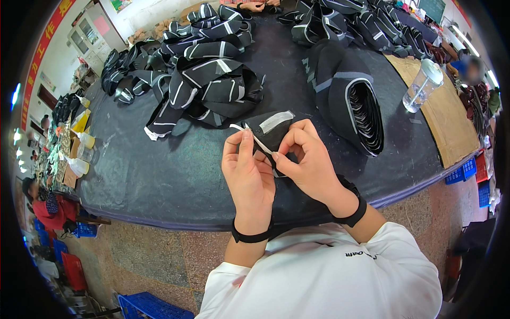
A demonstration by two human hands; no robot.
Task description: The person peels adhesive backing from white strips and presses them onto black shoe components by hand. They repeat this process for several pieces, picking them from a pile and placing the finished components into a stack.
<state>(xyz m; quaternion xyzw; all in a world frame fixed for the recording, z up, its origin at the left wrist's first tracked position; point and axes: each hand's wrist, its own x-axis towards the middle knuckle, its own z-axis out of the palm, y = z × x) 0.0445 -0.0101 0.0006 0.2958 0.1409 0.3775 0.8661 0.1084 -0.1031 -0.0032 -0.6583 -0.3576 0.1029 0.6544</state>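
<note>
Near the front edge of the table, my left hand (247, 178) and my right hand (309, 162) hold a black shoe-upper piece (272, 133) between them. It carries a pale grey patch on top. A narrow white strip (261, 143) runs along its near edge. My left thumb and fingers pinch the strip's left end, while my right thumb and forefinger are pressed together on its lower end. The piece's underside is hidden by my fingers. Just beyond my left hand lies a heap of black uppers with white edging (218, 87).
A nested stack of black uppers (340, 95) lies to the right, with more piles at the back. A clear bottle (422, 87) stands by a cardboard sheet (451, 133) at the right edge. Another person's hands (252, 6) show at the far side. Blue crates (151, 307) sit on the floor.
</note>
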